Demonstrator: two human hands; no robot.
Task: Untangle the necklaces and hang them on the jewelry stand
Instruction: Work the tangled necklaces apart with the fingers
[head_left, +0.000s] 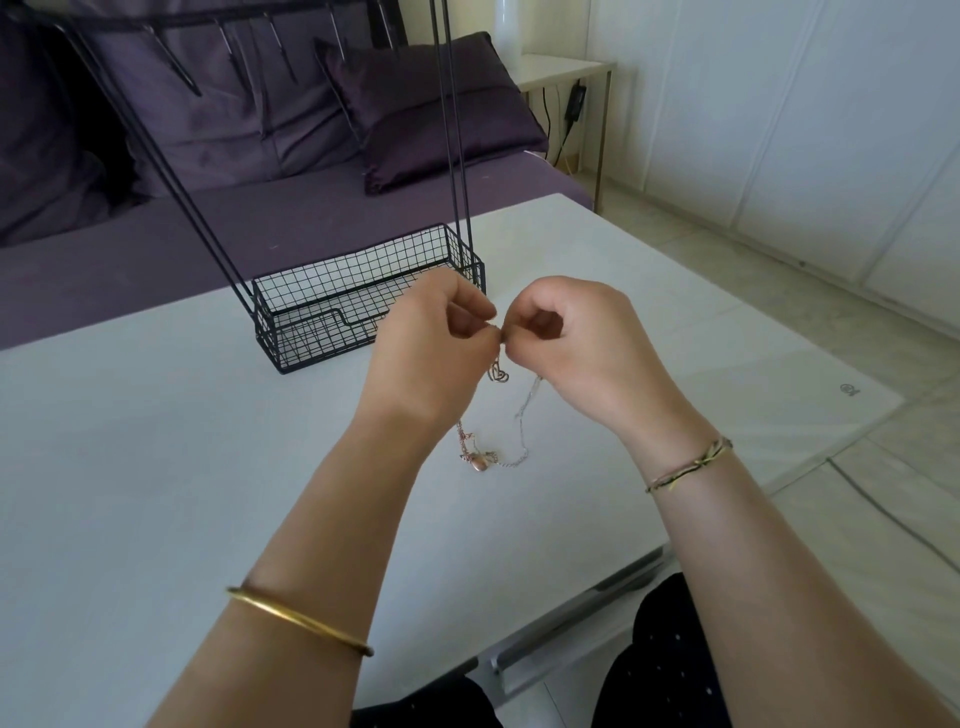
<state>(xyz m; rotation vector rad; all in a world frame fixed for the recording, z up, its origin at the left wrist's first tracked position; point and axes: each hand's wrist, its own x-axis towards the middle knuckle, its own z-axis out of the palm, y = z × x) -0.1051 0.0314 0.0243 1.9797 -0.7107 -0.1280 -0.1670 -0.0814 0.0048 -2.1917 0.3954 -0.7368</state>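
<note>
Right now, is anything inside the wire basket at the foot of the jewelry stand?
The wire basket shows only bare mesh where visible. Its near right corner is covered by the left hand, so that part is unknown.

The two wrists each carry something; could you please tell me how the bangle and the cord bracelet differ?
The bangle is a smooth, rigid gold ring, while the cord bracelet is thin woven thread in brown, black and yellow. The bangle sits well down the left forearm; the cord bracelet sits close to the right hand. The bangle is plain all round; the cord bracelet has a small knot. Both circle a bare arm above the table.
</note>
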